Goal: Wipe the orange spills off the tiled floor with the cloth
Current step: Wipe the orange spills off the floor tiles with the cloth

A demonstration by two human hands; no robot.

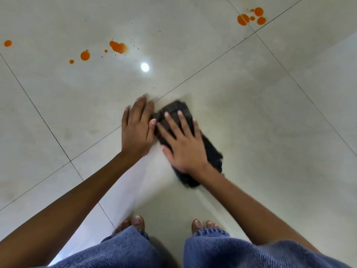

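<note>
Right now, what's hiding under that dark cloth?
The dark cloth lies flat on the tiled floor, pressed by the right hand. Whether any orange is under it, I can't see.

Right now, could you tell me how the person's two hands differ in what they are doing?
The right hand presses flat on the dark folded cloth; the left hand rests flat on the bare pale tiled floor beside it. Both are open, fingers spread, short of the orange spills.
</note>
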